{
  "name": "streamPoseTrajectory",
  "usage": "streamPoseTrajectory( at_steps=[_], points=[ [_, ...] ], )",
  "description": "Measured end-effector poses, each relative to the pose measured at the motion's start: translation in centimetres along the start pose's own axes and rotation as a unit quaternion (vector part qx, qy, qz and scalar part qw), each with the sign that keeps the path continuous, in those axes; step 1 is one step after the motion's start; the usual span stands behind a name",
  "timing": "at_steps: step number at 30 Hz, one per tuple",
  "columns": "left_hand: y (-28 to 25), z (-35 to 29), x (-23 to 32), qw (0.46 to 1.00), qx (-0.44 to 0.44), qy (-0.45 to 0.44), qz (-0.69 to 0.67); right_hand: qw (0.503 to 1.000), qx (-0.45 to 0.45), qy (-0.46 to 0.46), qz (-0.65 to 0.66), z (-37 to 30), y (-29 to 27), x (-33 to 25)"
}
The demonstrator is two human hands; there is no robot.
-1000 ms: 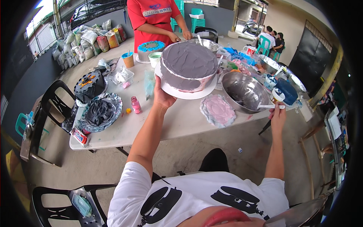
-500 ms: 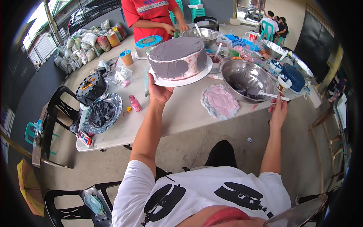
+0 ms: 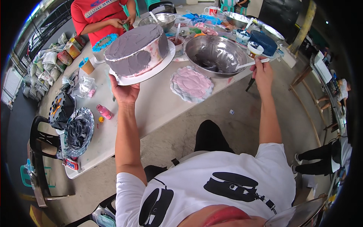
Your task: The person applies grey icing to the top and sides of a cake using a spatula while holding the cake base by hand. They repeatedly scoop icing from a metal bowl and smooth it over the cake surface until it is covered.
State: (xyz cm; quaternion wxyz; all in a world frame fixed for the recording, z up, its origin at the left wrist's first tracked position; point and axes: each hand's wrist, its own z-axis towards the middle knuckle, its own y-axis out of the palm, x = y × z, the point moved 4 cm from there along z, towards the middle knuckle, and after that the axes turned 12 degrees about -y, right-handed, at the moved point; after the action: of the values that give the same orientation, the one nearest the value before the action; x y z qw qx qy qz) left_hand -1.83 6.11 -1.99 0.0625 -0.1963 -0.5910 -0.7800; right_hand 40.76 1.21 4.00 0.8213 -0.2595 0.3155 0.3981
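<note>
My left hand [image 3: 126,90] holds up a white round cake board [image 3: 169,56] from below, its fingers hidden under it. On the board stands a round cake [image 3: 130,56] in grey frosting, with a pale, pink-smeared patch showing on its right side. My right hand [image 3: 264,77] is closed round the handle of a white spatula [image 3: 245,65], whose other end reaches to the rim of a large steel bowl [image 3: 236,49]. Dark grey frosting [image 3: 215,62] coats the bowl's bottom. Between the cake and my right arm lies a pink, grey-edged round cloth [image 3: 192,84] on the table.
On the table's left are a black cake [image 3: 61,110], a plate with black frosting [image 3: 78,132], a pink bottle [image 3: 104,112] and a paper cup [image 3: 86,66]. Blue-topped cake [image 3: 104,43] stands by a person in red [image 3: 100,19]. Dark blue cake [image 3: 263,43] sits beyond the bowl.
The view has turned to the right, so the table things sit farther left. My left hand still bears the cake, now slightly tilted. My right hand has stayed at the spatula handle.
</note>
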Motion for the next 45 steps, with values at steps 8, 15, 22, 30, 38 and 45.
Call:
streamPoseTrajectory(
  at_steps=[8,15,22,30,38,45],
  points=[
    [0.2,-0.1,0.4,1.0,-0.009,0.01,0.006,0.975,0.024,0.112,0.19,0.0,2.2,4.0],
    [-0.9,0.1,0.4,1.0,0.008,0.011,-0.004,0.939,0.122,0.12,0.298,0.2,0.1,5.4],
    [-0.7,0.1,0.0,1.0,0.007,0.016,-0.018,0.897,0.157,0.136,0.39,-0.7,-0.8,5.4],
    [-0.3,-0.2,-0.2,0.999,0.039,0.018,0.0,0.833,0.154,0.217,0.485,-2.6,0.4,7.1],
    [-0.3,0.0,-0.8,0.999,0.026,0.001,-0.042,0.857,0.152,0.174,0.46,-3.5,0.1,5.5],
    [-0.7,0.1,-0.7,1.0,-0.011,0.003,-0.023,0.837,0.132,0.201,0.492,-4.6,1.2,4.6]
  ],
)
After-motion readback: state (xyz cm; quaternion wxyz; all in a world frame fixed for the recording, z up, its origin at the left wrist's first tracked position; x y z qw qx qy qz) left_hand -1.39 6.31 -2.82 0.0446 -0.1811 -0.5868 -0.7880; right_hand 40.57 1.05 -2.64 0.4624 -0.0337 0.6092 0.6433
